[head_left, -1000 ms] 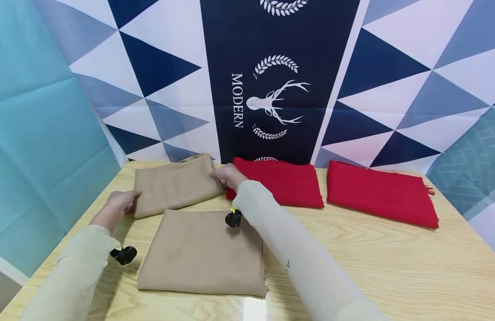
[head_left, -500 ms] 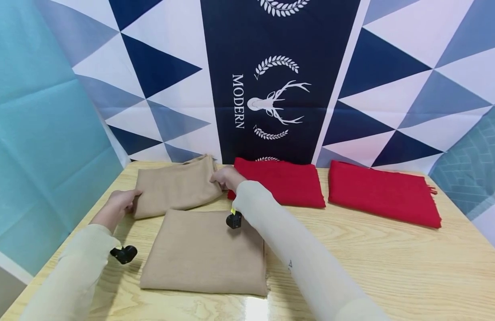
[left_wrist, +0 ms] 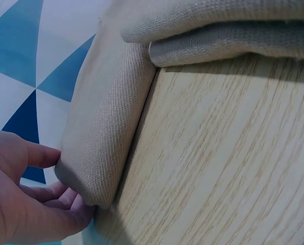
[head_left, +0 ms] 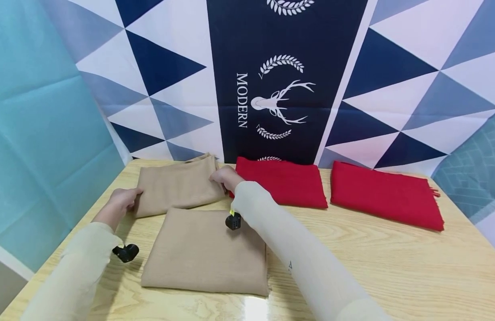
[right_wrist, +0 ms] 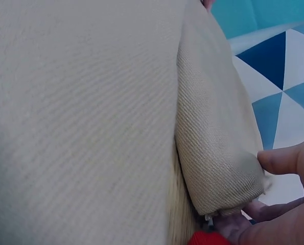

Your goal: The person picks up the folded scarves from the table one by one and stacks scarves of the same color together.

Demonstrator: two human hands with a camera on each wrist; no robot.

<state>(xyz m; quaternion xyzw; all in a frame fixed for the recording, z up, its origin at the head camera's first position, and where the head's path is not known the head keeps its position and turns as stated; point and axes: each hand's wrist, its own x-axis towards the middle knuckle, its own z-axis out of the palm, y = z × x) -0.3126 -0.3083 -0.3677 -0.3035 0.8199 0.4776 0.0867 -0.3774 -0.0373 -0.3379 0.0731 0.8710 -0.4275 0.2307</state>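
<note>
Beige folded scarf (head_left: 177, 187) sits at the left of centre in the head view, on the wooden table (head_left: 392, 267); I see my left hand (head_left: 121, 200) pinching its left corner, thumb above and fingers curled beneath, as the left wrist view shows; my right hand (head_left: 225, 177) pinches the right corner the same way, thumb on top and fingers under the fold; a second beige folded cloth (head_left: 207, 252) lies just below it in the frame, their edges touching or nearly so; two red folded scarves (head_left: 285, 180) (head_left: 385, 194) lie to the right, the nearer one just beside my right hand; on the dark blue backdrop banner (head_left: 279, 67) I read "MODERN" in white, set vertically beside a white stag's head with laurel sprigs.
</note>
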